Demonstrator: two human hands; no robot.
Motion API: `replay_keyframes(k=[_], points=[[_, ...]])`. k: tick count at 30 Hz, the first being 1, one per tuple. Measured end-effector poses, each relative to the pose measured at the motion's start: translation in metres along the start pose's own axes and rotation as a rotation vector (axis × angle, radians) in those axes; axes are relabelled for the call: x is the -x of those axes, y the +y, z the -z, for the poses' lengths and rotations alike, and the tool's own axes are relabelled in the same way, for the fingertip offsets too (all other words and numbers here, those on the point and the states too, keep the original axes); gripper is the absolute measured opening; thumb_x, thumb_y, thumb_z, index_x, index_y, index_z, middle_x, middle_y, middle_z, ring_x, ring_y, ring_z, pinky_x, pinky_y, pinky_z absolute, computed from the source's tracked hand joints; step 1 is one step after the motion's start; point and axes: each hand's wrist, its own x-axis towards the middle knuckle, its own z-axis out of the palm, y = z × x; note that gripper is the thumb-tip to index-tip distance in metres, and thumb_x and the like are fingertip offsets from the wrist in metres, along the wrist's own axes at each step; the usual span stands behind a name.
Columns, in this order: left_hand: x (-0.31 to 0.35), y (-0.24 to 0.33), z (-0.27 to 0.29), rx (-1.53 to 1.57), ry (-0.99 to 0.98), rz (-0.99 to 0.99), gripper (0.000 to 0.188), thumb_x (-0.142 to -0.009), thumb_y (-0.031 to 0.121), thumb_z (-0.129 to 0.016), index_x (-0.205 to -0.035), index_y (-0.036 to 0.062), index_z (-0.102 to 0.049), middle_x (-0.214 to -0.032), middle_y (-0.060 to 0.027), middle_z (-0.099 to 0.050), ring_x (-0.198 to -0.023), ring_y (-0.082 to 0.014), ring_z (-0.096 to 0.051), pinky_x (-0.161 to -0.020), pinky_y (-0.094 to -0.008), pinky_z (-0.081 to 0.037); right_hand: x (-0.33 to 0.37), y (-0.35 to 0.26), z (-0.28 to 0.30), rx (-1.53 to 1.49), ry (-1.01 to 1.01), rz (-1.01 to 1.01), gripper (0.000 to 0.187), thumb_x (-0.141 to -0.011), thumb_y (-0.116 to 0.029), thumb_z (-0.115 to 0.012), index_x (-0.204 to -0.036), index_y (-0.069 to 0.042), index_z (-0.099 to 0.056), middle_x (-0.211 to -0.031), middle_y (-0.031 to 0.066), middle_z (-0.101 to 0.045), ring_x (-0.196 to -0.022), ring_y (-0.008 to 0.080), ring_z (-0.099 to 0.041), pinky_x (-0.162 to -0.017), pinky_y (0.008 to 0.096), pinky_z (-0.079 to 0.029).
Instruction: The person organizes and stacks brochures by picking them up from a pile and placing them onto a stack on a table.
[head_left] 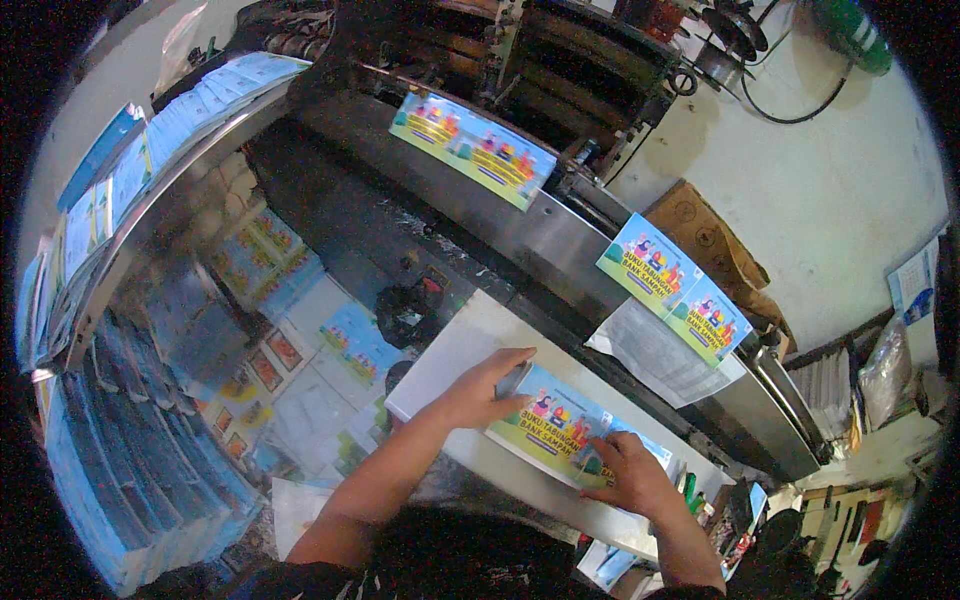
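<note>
On a narrow white worktop [465,340] in front of me lies a small stack of printed booklet covers [545,430], blue and green with cartoon figures and yellow lettering. My left hand [480,390] grips its left end, the thumb and forefinger bracketing the edge. At the right end my right hand [632,472] closes round the stack, with fingertips on the top sheet and the thumb at the near edge. Part of the printing there is hidden beneath this hand.
Across the worktop stands a dark machine with a metal ledge [370,165]. It carries a cover sheet [470,150] and another printed pair [675,285] over white paper [655,350]. Stacks of blue prints [150,490] stand left, below a laden shelf [190,140]. Pens [692,488] lie right.
</note>
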Motion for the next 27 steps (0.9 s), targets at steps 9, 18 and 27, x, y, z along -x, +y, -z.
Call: replay_keyframes(k=[9, 18, 27], points=[[0.002, -0.023, -0.003, 0.230, 0.041, -0.081, 0.064, -0.091, 0.024, -0.066, -0.144, 0.0013, -0.040, -0.141, -0.0201, -0.045, -0.130, -0.0316, -0.045, -0.109, -0.0365, -0.036, 0.003, 0.025, 0.056, -0.097, 0.133, 0.193, 0.015, -0.084, -0.009, -0.063, -0.097, -0.003, -0.069, -0.091, 0.0159, -0.066, -0.083, 0.0354, -0.064, -0.074, 0.0405, -0.052], [0.004, -0.001, 0.001, -0.062, 0.002, 0.000, 0.071, -0.085, 0.025, -0.073, -0.144, 0.0037, -0.039, -0.139, -0.0195, -0.046, -0.129, -0.0332, -0.046, -0.108, -0.0387, -0.038, -0.052, 0.054, 0.180, 0.603, 1.072, -0.093, 0.039, -0.081, 0.005, -0.057, -0.118, -0.006, -0.065, -0.105, 0.0169, -0.060, -0.095, 0.0344, -0.060, -0.084, 0.0427, -0.050], [0.002, 0.004, -0.002, -0.052, -0.025, 0.034, 0.072, -0.084, 0.026, -0.073, -0.145, 0.0100, -0.039, -0.139, -0.0195, -0.047, -0.126, -0.0357, -0.048, -0.107, -0.0405, -0.040, -0.083, 0.102, 0.092, 0.574, 0.813, 0.066, 0.033, -0.073, -0.002, -0.066, -0.105, -0.010, -0.070, -0.096, 0.0133, -0.064, -0.089, 0.0342, -0.060, -0.077, 0.0445, -0.049]])
